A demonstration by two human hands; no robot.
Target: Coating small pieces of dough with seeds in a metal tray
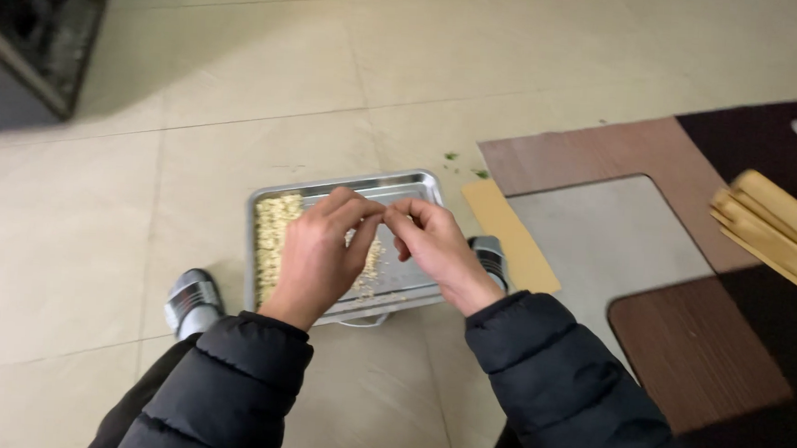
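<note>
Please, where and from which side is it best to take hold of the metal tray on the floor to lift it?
Probably the two short ends of the metal tray, one hand at each, coming from its left and right sides. It lies flat on the tiled floor, and its raised rolled rim gives fingers an edge. Loose pale crumbs inside mean keeping it level. The left hand and right hand hover above it.

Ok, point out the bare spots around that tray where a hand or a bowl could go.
Free: the floor tiles beyond the metal tray, and the grey mat panel to its right. Crowded: the tray itself, where the left hand and right hand meet above pale crumbled bits, with a slipper on either side.
</note>
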